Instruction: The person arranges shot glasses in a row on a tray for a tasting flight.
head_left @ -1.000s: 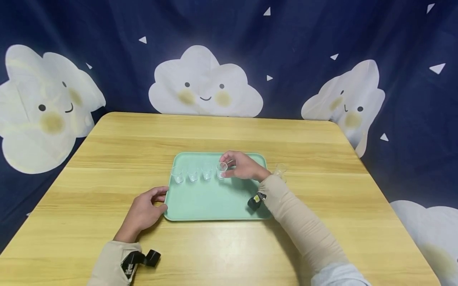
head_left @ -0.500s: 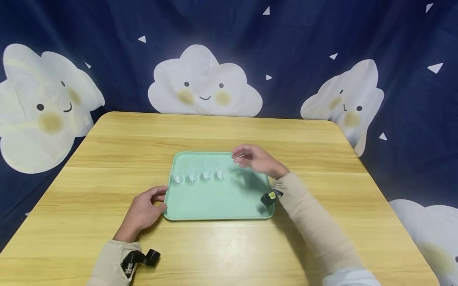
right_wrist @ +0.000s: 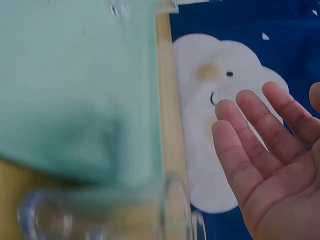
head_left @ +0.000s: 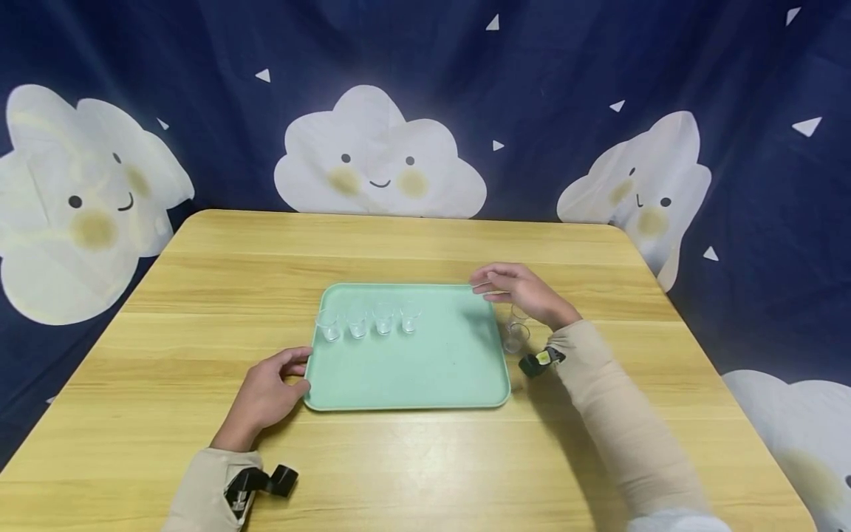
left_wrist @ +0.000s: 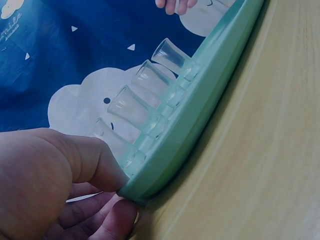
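Observation:
Several small clear shot glasses (head_left: 383,324) stand upright in a row across the back left of a pale green tray (head_left: 425,380). My left hand (head_left: 269,391) holds the tray at its left edge near the front corner; in the left wrist view, thumb and fingers meet at the rim. Over the tray's back right corner hovers my right hand (head_left: 521,290), fingers extended and apart, nothing in it. Below that hand, just right of the tray, are two more shot glasses (head_left: 516,340), one partly hidden behind the wrist. A blurred glass (right_wrist: 100,215) fills the right wrist view's bottom.
The tray lies on a light wooden table (head_left: 399,465). A dark blue curtain (head_left: 532,74) with white smiling clouds hangs behind the table's far edge.
My right hand has let go of the rightmost shot glass in the row and moved right, away from it. The left hand has stayed at the tray's edge.

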A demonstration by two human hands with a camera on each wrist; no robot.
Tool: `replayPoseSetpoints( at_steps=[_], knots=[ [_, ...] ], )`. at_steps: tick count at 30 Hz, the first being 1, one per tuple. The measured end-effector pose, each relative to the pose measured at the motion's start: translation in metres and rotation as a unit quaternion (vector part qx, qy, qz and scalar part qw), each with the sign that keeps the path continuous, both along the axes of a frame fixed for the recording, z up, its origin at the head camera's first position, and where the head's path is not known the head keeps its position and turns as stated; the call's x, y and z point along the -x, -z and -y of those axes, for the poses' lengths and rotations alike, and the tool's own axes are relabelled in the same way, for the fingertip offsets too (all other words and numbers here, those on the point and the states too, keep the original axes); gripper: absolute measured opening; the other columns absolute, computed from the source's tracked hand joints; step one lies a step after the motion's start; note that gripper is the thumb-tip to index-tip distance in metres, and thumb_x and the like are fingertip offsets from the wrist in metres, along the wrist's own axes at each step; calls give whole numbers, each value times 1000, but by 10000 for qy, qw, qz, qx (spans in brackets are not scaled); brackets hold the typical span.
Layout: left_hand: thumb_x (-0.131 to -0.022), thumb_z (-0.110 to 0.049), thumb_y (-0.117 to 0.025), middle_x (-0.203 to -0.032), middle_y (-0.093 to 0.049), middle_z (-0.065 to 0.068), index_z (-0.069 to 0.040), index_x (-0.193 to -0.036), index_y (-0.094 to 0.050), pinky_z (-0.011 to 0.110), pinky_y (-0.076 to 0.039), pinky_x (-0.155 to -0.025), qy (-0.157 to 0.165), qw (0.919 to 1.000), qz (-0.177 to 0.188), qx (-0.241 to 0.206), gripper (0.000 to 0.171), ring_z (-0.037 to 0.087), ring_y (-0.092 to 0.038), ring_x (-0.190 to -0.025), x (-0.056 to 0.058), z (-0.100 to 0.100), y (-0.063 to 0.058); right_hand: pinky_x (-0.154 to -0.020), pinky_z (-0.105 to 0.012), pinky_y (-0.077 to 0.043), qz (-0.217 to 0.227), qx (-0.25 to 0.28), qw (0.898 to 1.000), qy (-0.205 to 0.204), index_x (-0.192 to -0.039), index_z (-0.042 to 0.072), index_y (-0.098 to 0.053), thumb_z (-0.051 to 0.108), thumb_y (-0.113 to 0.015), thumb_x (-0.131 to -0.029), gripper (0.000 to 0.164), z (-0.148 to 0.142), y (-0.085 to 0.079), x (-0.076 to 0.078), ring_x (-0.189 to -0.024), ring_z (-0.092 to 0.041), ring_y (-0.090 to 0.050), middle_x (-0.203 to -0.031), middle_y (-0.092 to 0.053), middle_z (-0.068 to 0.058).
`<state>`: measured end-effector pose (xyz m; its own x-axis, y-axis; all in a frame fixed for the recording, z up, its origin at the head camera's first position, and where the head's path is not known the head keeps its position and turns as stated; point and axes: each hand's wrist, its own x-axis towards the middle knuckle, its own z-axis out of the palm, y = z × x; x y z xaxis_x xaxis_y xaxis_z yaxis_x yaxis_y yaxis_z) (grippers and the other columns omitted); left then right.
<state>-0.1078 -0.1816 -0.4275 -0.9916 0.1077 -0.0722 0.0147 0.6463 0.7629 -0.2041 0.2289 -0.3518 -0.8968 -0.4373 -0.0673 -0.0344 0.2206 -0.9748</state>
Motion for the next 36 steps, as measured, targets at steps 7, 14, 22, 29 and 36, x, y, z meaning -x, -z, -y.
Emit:
replayPoseSetpoints(
  at_steps=[7, 14, 22, 29, 36],
  knots=[
    [-86, -5, -61, -117, -65, 15, -1, -132, -56, 37, -47, -82, -23, 10000, 18, -26, 47, 27, -62, -103, 0, 0, 1, -103, -51, -36, 38, 33, 9997, 252, -132, -16, -45, 14, -37, -105, 42, -29, 4, 1, -124, -46, -47, -130, -51, -30],
    [-86, -5, -61, -117, -65, 15, -1, -133, -56, 37, -47, -80, -15, 10000, 36, -47, 47, 27, -62, -103, 0, 0, 0, -101, -41, -41, 243, 5, 9991, 355, -133, -19, -41, 13, -34, -104, 43, -52, 14, 0, -123, -40, -50, -125, -55, -22],
    [-86, -4, -61, -117, -65, 16, -1, -132, -57, 38, -47, -81, -33, 10000, 14, -43, 47, 27, -62, -103, 0, 0, -1, -99, -34, -43, 458, 345, 9983, 108, -133, -24, -35, 1, -33, -100, 41, -67, 29, -1, -114, -23, -59, -131, -46, -37],
    [-86, -4, -60, -118, -64, 16, -1, -133, -56, 37, -47, -81, -19, 10000, 27, -51, 47, 27, -61, -103, -1, 0, -1, -94, -30, -46, 575, 282, 9974, -342, -135, -23, -33, -6, -42, -94, 46, -77, 42, -1, -114, -16, -59, -135, -44, -36],
    [-86, -4, -60, -117, -65, 15, -1, -132, -57, 38, -47, -82, -20, 10000, 8, -56, 46, 27, -62, -103, -1, 0, -1, -86, -27, -50, 23, -186, 9955, -930, -131, -19, -43, -12, -55, -83, 50, -83, 51, 2, -115, -21, -59, -131, -49, -36]
  ],
)
